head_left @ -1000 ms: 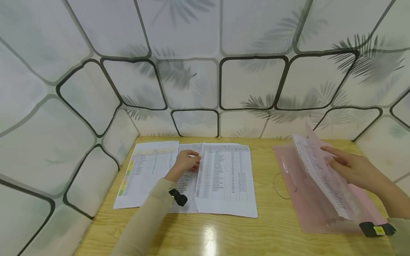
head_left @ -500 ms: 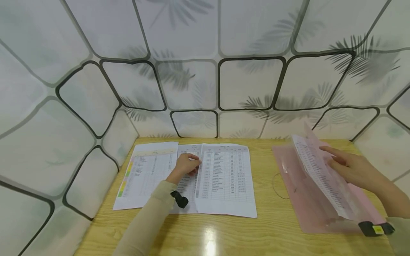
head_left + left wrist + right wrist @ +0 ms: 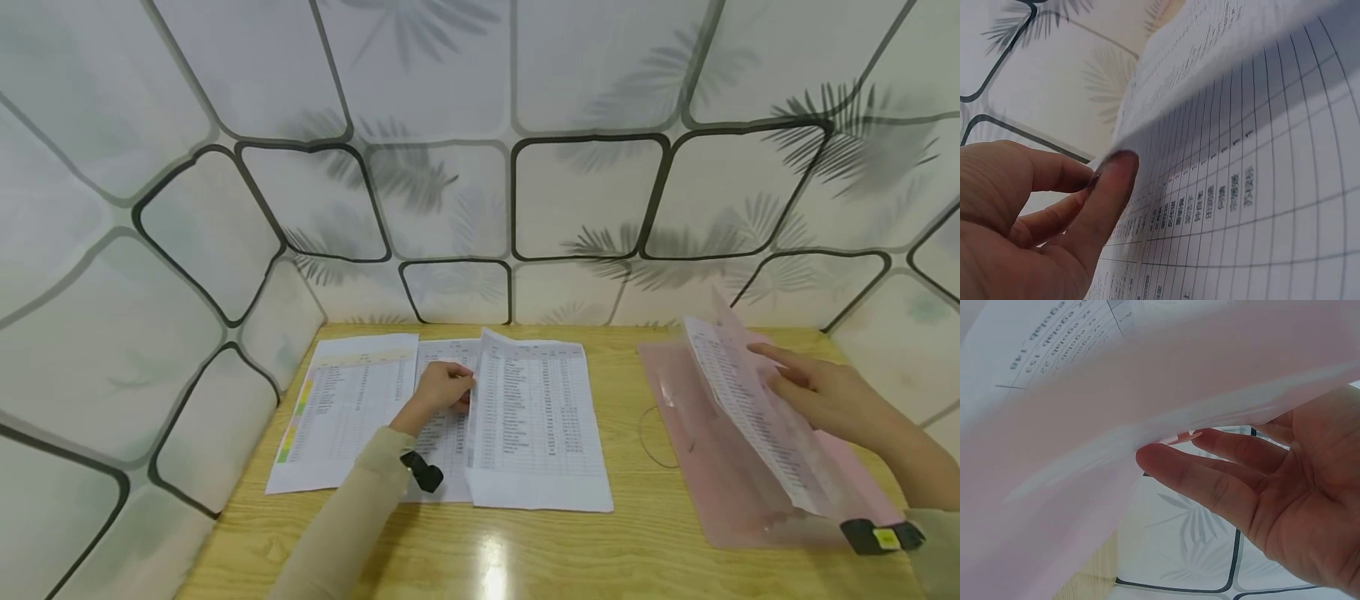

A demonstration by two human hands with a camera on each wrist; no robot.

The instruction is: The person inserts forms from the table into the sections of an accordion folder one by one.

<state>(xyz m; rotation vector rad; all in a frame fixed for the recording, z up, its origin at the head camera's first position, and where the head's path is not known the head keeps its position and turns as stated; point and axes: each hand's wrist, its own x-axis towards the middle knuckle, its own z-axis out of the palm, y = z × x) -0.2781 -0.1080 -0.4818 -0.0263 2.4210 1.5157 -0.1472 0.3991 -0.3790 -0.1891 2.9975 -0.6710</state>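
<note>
My left hand (image 3: 441, 389) pinches the left edge of a printed sheet (image 3: 540, 417) between thumb and fingers. That edge curls up off the paper below, and the left wrist view shows the ruled table printed on the sheet (image 3: 1241, 187). Under it lies another printed sheet (image 3: 442, 450), partly covered. Over at the right, my right hand (image 3: 832, 400) grips the raised edge of a pink plastic folder (image 3: 720, 508). A printed page (image 3: 750, 417) stands tilted with the folder's lifted leaf. In the right wrist view, the thumb (image 3: 1166, 464) presses on the pink plastic (image 3: 1116, 425).
A third sheet (image 3: 341, 417) with yellow and green marks down its left side lies at the left. A thin loop of cord (image 3: 643, 446) lies beside the folder on the wooden table (image 3: 562, 550). A patterned wall (image 3: 577, 200) stands behind the table.
The left edge of the printed sheet has lifted and the sheet has shifted slightly right, its top left corner now raised. My right hand and the folder stay in place.
</note>
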